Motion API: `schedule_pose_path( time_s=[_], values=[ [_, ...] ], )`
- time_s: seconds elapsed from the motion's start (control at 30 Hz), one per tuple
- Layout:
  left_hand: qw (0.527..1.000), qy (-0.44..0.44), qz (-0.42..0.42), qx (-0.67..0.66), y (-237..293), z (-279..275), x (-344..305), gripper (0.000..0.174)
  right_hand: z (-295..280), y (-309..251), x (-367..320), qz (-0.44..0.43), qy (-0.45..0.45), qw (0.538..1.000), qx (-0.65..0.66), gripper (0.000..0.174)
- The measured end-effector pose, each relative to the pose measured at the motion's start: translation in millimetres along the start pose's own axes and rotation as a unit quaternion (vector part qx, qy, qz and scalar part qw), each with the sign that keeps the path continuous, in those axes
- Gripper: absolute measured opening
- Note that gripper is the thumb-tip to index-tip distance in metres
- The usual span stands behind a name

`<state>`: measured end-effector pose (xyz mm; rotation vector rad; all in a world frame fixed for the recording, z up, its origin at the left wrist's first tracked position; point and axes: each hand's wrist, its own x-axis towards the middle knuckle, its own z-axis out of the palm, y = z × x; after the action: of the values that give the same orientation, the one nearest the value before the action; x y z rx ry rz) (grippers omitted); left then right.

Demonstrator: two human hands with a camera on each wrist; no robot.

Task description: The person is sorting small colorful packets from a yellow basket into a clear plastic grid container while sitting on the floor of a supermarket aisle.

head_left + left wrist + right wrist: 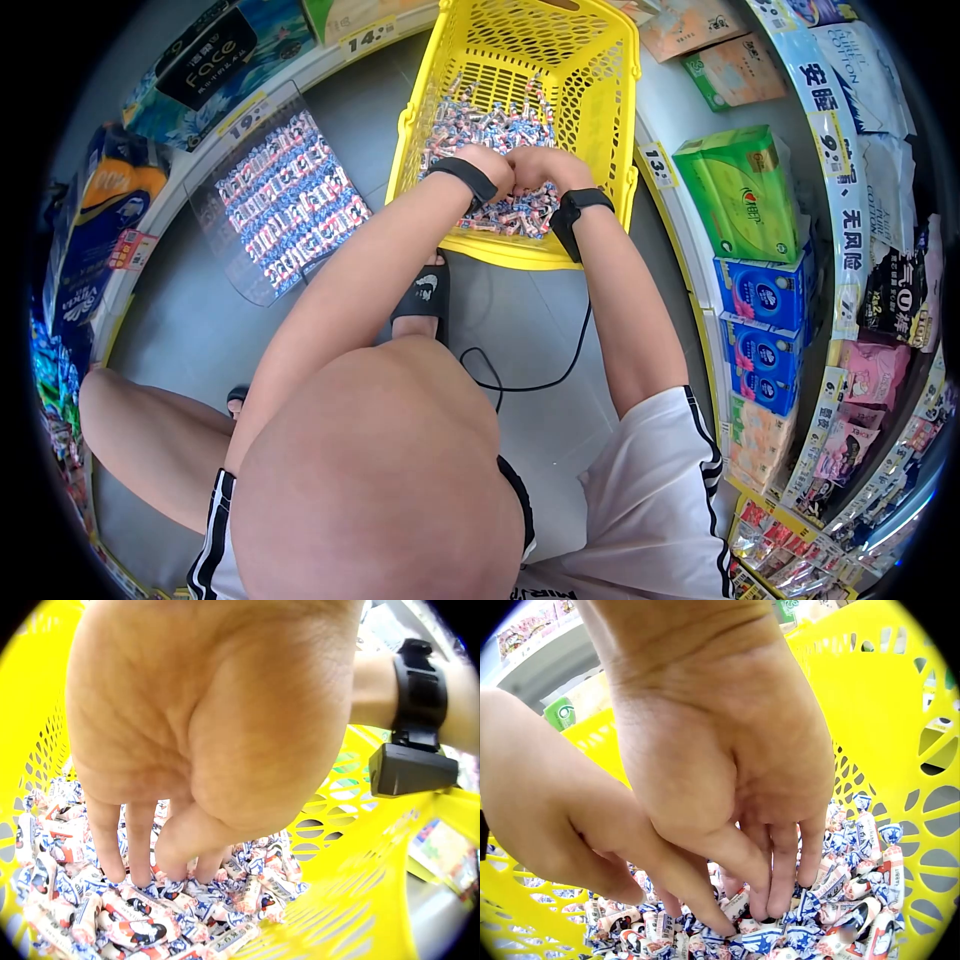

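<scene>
Wrapped candies (490,125) in blue, white and red cover the floor of a yellow basket (606,150). My left hand (482,166) and right hand (548,167) are side by side, low over the pile. In the left wrist view, the left hand (202,727) points its extended fingers (139,840) down, tips touching the candies (142,922). The right hand (727,757), in the right wrist view, also reaches down, fingertips among the candies (847,922), its thumb beside the fingers. The left hand (562,802) is close beside it. No candy shows gripped; some fingertips are hidden.
A clear panel (290,205) with rows of similar candies is on the floor left of the basket. Shelves with tissue packs (745,195) line the right side, more packages (215,65) the left. A black cable (540,386) lies on the floor near a sandalled foot (420,305).
</scene>
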<state>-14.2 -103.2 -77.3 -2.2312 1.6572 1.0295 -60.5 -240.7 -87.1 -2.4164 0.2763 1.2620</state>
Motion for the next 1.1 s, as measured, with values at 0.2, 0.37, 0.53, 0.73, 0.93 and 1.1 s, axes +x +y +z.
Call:
schedule_pose_path(
  time_s=[0.2, 0.37, 0.53, 0.73, 0.93, 1.1],
  values=[
    [1.0, 0.008, -0.024, -0.01, 2.5, -2.4, -5.0, 0.038, 3.8, 0.9, 7.8, 0.029, -0.024, 0.998, 0.043, 0.03],
    [1.0, 0.01, 0.0, 0.003, 3.9, -5.2, -8.6, 0.032, 3.5, -6.0, 1.4, 0.033, 0.079, 0.996, -0.028, 0.031],
    [1.0, 0.018, 0.019, 0.016, -0.7, 2.3, 3.5, 0.028, 8.5, 2.2, 11.0, 0.026, 0.11, 0.993, -0.018, 0.033],
    [0.996, 0.084, 0.007, -0.027, 9.5, 6.0, -4.0, 0.021, 7.9, -6.5, 12.2, 0.077, 0.135, 0.986, 0.052, 0.028],
    [0.987, 0.16, 0.027, -0.008, 5.7, 25.0, 7.8, 0.02, -1.1, -4.6, 7.3, 0.007, 0.138, 0.99, 0.001, 0.028],
    [0.983, 0.176, 0.045, 0.014, 9.8, 17.2, 3.4, 0.023, -7.3, -3.1, -6.0, -0.015, 0.141, 0.989, -0.041, 0.028]
  ],
)
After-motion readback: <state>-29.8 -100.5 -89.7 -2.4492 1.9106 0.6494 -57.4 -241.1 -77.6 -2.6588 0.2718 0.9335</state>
